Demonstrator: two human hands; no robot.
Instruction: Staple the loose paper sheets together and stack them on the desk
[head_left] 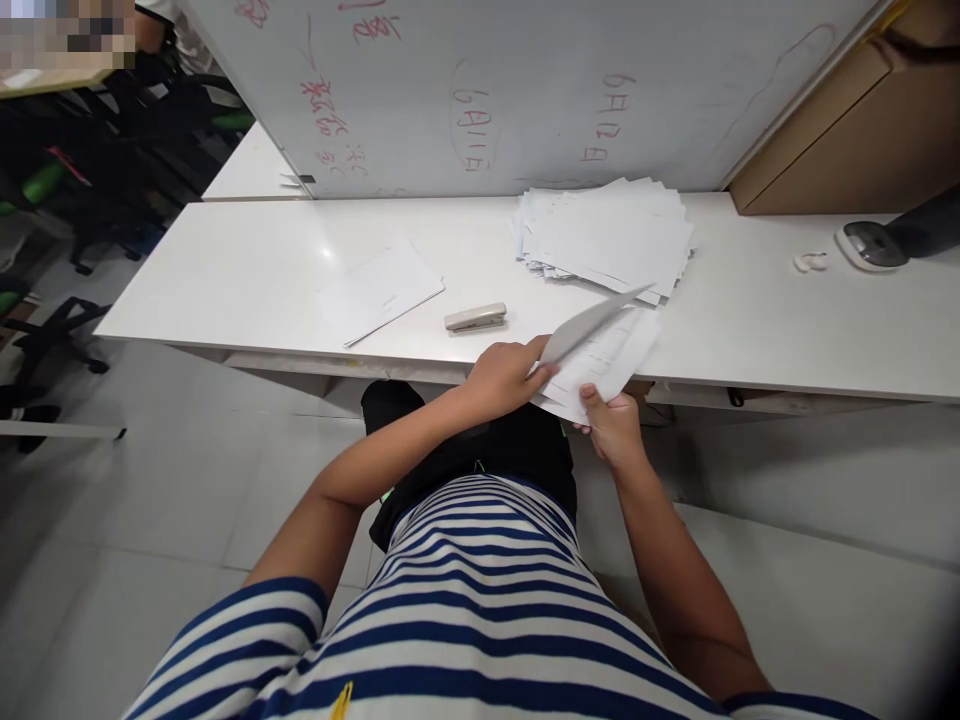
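Observation:
Several paper sheets (600, 362) are in my two hands over the table's front edge. My left hand (506, 378) is closed on the left edge of a lifted sheet, thumb pressed against it. Below it, my right hand (611, 425) pinches the lower sheets with the thumb on top. Printed lines show on the sheet under the raised one. Left of my hands lies a beige stapler (475, 318). A large fanned pile of paper (607, 235) rests behind the held sheets. Farther left is a small stack of paper (395, 290).
A whiteboard (540, 100) with red writing stands along the back of the white table (750, 310). At right are a cardboard box (840, 120), a white earbud case (811, 262) and a dark-topped device (871, 246). Black chairs (82, 320) stand at far left.

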